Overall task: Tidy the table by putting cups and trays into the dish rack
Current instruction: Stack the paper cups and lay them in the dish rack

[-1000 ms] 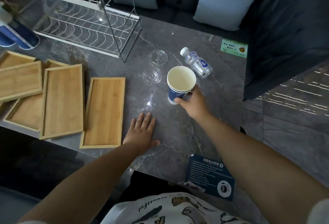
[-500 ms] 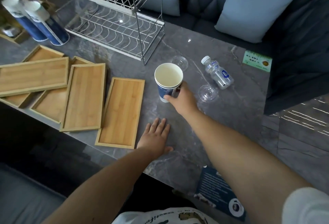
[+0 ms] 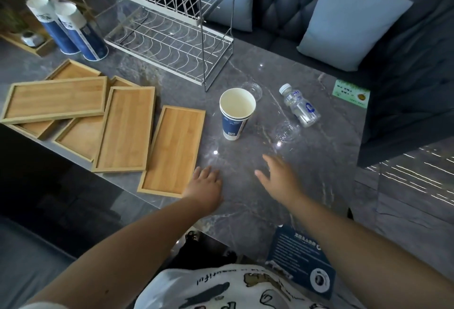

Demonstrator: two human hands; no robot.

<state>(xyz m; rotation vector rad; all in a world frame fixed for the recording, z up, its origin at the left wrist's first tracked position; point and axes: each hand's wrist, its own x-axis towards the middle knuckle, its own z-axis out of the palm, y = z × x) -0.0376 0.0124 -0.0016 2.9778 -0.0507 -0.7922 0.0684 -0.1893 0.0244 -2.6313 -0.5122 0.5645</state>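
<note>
A white and blue paper cup [image 3: 235,114] stands upright on the grey marble table [image 3: 245,186], free of both hands. Several bamboo trays lie to its left; the nearest tray [image 3: 173,150] sits beside my left hand [image 3: 205,184], which rests flat on the table. My right hand [image 3: 277,178] hovers open below and right of the cup, fingers spread, holding nothing. The two-tier wire dish rack [image 3: 172,38] stands at the back. Two small clear glass cups [image 3: 286,132] [image 3: 253,89] sit near the paper cup.
A plastic water bottle [image 3: 299,106] lies on its side at the right. Two tall stacks of paper cups [image 3: 81,33] lean at the back left. A blue leaflet [image 3: 302,257] lies at the near edge. A sofa with pillows borders the far side.
My right hand let go of the paper cup and pulled back toward me. The cup now stands alone on the table. My left hand stays flat on the table.
</note>
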